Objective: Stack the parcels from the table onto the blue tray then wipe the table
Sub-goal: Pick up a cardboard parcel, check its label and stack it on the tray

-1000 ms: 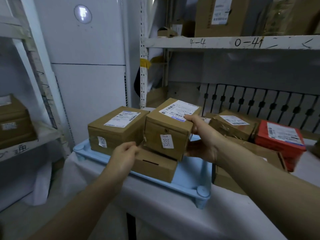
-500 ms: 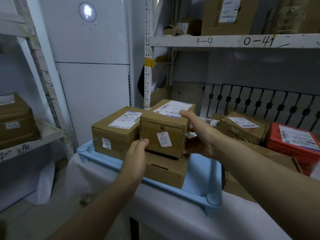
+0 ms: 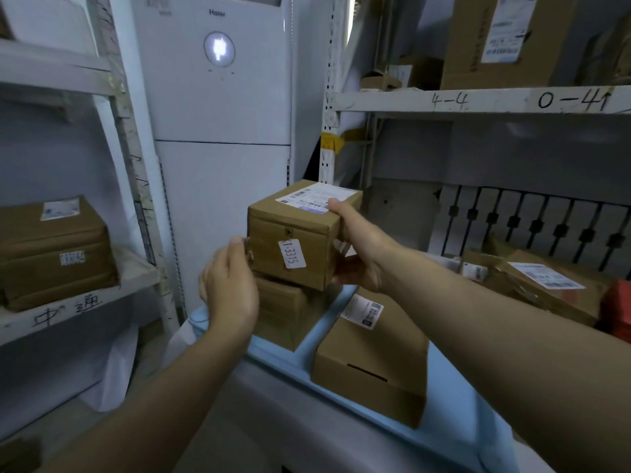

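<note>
**Second tier going on**

Here the stacking step is in hand, with the wipe of the table not yet reached. A cardboard parcel labelled 1-3315 (image 3: pixel 290 240) is held between both hands above the blue tray (image 3: pixel 444 377). The right hand (image 3: pixel 358 254) clamps its right end, thumb over the shipping label on top and fingers curled beneath. The left hand (image 3: pixel 228 285) presses against the parcel's left face; its fingertips are hidden by the back of the hand, so I cannot tell how far they wrap round the edge.

The parcel sits over a second brown box (image 3: pixel 283 312) already on the tray, touching it or all but touching; the seam between them is in shadow, and I cannot say whether the weight has gone down. A flat carton (image 3: pixel 372 363) lies beside that stack on the tray, nearer the camera.

The next move, as I judge it, calls for squaring the upper parcel's edges with the box below, lowering it fully, then releasing both hands together so it does not tilt. More parcels wait on the table at the right: a taped brown parcel (image 3: pixel 546 288) and a red one (image 3: pixel 618 312) at the frame edge. Those must go over before any wiping.
</note>
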Demonstrator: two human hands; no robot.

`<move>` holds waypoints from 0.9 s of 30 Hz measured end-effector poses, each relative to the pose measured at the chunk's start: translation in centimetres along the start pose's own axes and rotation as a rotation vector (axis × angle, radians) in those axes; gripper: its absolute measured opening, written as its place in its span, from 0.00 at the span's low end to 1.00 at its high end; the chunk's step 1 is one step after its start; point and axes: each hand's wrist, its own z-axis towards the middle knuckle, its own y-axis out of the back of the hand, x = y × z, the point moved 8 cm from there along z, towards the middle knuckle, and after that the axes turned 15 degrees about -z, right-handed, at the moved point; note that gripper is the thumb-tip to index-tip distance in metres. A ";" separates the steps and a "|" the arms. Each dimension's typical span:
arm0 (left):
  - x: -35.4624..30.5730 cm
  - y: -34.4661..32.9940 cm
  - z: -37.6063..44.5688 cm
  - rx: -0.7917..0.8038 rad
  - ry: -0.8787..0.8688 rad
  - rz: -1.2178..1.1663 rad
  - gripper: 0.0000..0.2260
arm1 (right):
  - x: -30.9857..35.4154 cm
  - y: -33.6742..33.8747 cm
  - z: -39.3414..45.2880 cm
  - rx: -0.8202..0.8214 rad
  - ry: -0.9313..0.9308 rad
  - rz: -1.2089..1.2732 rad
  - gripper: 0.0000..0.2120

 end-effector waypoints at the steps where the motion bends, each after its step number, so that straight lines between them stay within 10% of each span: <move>1: 0.3 -0.4 0.3 0.023 0.034 -0.011 0.29 | 0.2 -0.4 0.4 -0.001 0.001 -0.007 0.29; 11: 1.0 -1.2 3.4 0.022 0.055 -0.074 0.23 | 0.7 -1.0 2.8 -0.005 0.045 -0.180 0.40; 27: -4.8 -3.8 -7.5 -0.097 -0.308 0.124 0.18 | -4.7 4.6 -6.0 -0.106 0.131 -0.155 0.16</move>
